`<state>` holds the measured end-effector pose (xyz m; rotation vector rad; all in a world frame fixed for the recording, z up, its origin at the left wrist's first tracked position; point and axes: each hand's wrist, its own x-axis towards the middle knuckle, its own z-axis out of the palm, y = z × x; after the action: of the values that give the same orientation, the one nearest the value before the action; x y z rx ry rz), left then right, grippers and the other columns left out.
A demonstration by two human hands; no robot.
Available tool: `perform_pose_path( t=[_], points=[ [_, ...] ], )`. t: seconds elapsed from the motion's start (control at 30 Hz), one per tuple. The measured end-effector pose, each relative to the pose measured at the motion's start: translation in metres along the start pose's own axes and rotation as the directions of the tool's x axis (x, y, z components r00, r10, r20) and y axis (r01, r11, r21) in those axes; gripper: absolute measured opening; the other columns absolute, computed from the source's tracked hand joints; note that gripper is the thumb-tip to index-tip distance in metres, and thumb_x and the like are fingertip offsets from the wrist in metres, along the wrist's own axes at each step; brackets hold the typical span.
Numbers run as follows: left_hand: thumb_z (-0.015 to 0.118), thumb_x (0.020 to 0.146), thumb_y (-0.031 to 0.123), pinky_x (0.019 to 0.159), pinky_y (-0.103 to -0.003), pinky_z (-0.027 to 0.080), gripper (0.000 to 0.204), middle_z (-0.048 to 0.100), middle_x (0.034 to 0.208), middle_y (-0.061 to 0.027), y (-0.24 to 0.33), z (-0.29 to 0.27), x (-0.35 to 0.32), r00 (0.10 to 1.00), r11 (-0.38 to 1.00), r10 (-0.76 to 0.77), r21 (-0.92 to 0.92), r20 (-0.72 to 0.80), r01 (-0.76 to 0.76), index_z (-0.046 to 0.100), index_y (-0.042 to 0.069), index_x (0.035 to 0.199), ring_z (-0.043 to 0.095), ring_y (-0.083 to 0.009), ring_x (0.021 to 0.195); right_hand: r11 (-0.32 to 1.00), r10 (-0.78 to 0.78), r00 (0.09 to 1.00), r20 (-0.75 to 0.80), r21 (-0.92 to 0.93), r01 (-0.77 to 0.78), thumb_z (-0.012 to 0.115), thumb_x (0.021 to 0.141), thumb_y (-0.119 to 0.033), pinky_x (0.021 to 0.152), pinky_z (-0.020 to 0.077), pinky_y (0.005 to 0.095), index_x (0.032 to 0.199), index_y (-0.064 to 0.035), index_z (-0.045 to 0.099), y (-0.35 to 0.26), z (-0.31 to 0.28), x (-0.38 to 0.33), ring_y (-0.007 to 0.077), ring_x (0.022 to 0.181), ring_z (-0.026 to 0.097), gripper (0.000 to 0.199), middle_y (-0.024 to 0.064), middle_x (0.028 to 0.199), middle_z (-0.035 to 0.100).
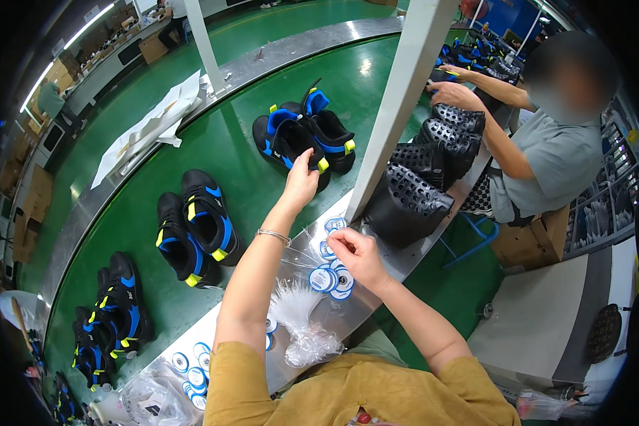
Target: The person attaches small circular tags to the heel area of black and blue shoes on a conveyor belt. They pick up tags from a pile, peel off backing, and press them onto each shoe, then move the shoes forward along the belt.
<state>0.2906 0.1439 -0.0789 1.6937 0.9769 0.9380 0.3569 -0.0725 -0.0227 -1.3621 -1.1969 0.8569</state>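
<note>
Now the left hand [302, 179] reaches out toward twelve o'clock, fingers loosely open and touching the near shoe of a black-and-blue pair [304, 138] on the green surface [227, 153]; that shoe's long axis runs from eleven to five o'clock. The right hand [355, 254], much nearer the body, pinches a round blue-and-white tag [331, 278] above the metal ledge [405, 255].

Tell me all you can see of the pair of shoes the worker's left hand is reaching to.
The pair of shoes is black with bright blue straps and collars and small yellow tabs at the strap ends. The two sit side by side, touching, upright on the green conveyor belt, heels away from the worker. The left hand touches the nearer shoe's toe end by its yellow tab. The uppers look like synthetic fabric, though the material is hard to tell.
</note>
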Motion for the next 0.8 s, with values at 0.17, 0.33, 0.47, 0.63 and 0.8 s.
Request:
perform_pose_path(
  t=[0.17,0.33,0.47,0.63,0.8],
  points=[
    [0.049,0.078,-0.001,0.089,-0.038,0.049,0.036,0.066,0.105,-0.0187,0.023,-0.043,-0.03,0.999,0.98,0.013,0.201,-0.044,-0.004,0.063,0.003,0.111,0.063,-0.0354,0.102,0.986,-0.075,0.997,-0.029,-0.151,0.07,0.064,0.09,-0.008,0.052,0.0411,0.0247,0.089,0.001,0.064,0.002,-0.003,0.016,0.0057,0.058,0.052,0.009,0.0034,0.066,0.06],
    [0.053,0.081,-0.004,0.073,-0.029,0.051,0.039,0.063,0.106,-0.0116,0.01,-0.075,-0.078,0.992,0.986,0.011,0.167,-0.125,0.01,0.058,0.001,0.12,0.063,-0.0187,0.087,0.957,-0.139,0.99,0.0,-0.257,0.135,0.061,0.089,-0.009,0.054,0.0453,0.0349,0.088,-0.0021,0.063,0.009,0.012,0.048,0.0266,0.058,0.062,0.007,0.0155,0.069,0.062],
    [0.058,0.087,0.001,0.072,-0.028,0.055,0.034,0.058,0.114,-0.0129,0.019,-0.071,-0.1,0.955,0.956,-0.251,-0.194,-0.161,0.219,0.052,-0.001,0.12,0.064,-0.0172,0.092,0.829,-0.347,0.938,0.0,-0.467,0.307,0.062,0.088,-0.009,0.06,0.0491,0.0421,0.088,-0.0039,0.062,0.017,0.019,0.07,0.0345,0.071,0.064,0.005,0.0162,0.079,0.064],
    [0.058,0.091,0.005,0.072,-0.028,0.056,0.021,0.064,0.099,-0.0119,0.029,-0.068,-0.104,0.901,0.758,-0.434,-0.534,0.016,0.375,0.054,-0.002,0.111,0.067,-0.0187,0.085,0.68,-0.367,0.927,0.072,-0.659,0.321,0.06,0.087,-0.011,0.061,0.0498,0.0468,0.083,-0.0075,0.061,0.02,0.017,0.079,0.0359,0.071,0.063,0.005,0.0135,0.074,0.062],
    [0.058,0.095,0.008,0.069,-0.025,0.056,0.016,0.066,0.093,-0.0113,0.025,-0.068,-0.105,0.897,0.73,-0.441,-0.572,0.021,0.373,0.057,-0.003,0.106,0.067,-0.0164,0.079,0.606,-0.367,0.922,0.12,-0.721,0.335,0.061,0.085,-0.012,0.06,0.0502,0.0448,0.082,-0.0089,0.06,0.02,0.021,0.082,0.0334,0.07,0.063,0.004,0.0115,0.074,0.061]
  ],
)
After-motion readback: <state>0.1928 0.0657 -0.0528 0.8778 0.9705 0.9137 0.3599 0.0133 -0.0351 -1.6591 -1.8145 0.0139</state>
